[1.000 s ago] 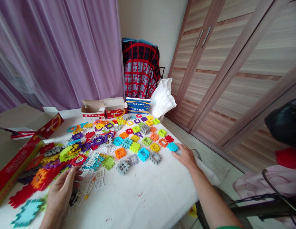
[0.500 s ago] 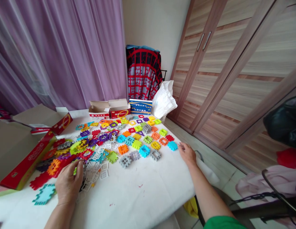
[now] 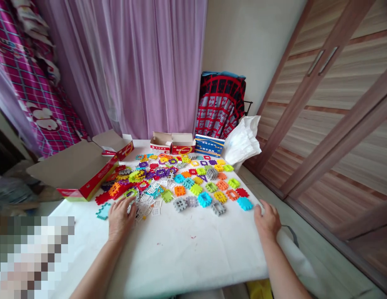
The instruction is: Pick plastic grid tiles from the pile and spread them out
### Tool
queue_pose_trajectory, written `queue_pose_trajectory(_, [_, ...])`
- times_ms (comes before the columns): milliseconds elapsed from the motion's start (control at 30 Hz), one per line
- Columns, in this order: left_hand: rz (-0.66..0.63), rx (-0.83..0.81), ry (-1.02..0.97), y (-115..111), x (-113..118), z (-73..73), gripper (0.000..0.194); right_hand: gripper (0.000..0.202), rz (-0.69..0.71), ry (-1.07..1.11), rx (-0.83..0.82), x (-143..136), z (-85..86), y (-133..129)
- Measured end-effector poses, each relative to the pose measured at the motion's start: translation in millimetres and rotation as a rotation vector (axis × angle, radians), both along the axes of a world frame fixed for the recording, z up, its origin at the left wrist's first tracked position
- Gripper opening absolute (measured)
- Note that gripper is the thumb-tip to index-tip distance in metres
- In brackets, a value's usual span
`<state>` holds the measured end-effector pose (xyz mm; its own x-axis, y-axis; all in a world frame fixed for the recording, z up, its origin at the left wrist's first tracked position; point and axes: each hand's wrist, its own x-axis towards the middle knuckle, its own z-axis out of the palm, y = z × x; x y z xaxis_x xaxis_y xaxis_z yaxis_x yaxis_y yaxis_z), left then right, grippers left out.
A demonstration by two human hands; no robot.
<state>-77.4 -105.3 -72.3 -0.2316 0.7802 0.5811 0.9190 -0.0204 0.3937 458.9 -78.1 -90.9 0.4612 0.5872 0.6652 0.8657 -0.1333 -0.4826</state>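
- the right hand [image 3: 268, 219] is positioned at the right edge of the white-covered table [image 3: 193, 259], just right of the blue block [image 3: 245, 203]; the fingers are loosely bent, the thumb is set apart, and nothing is seen to be gripped.
- the left hand [image 3: 121, 216] is positioned at the near left of the spread, beside the white lattice pieces [image 3: 156, 211]; the fingers are half curled, and whether a piece is held beneath them cannot be told.
- the blue block is laid flat at the near right of the spread, just nearer than the red block [image 3: 242, 192].
- the blue block is judged to be light, stiff and slightly slippery; it is best gripped by opposite toothed edges.
- the white lattice pieces are judged thinner and more fragile; they are best lifted singly by the rim.
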Motion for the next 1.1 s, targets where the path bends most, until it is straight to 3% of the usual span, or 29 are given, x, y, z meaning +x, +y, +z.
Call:
queue_pose_trajectory(133, [0.009, -0.056, 0.002, 4, 0, -7.7, 0.040, 0.038, 0.181, -0.103, 0.088, -39, 5.6, 6])
queue_pose_trajectory(267, [-0.011, -0.076, 0.005, 7, -2, -12.9, 0.042, 0.030, 0.422, -0.207, 0.072, -101, 17.9, 20])
queue_pose_trajectory(433, [-0.022, -0.101, 0.008, 6, -4, -16.0, 0.040, 0.026, 0.878, -0.426, -0.182, -182, 55.7, 56])
queue_pose_trajectory(567, [-0.058, -0.089, -0.013, 6, -7, -17.9, 0.040, 0.031, 1.118, -0.611, -0.472, -224, 87.1, 88])
queue_pose_trajectory(733, [-0.090, -0.039, -0.051, 4, -9, -19.2, 0.040, 0.042, 1.170, -0.715, -0.755, -248, 109.4, 105])
queue_pose_trajectory(1100, [-0.109, -0.026, -0.108, 2, -10, -16.5, 0.040, 0.032, 1.140, -0.871, -0.872, -264, 116.6, 112])
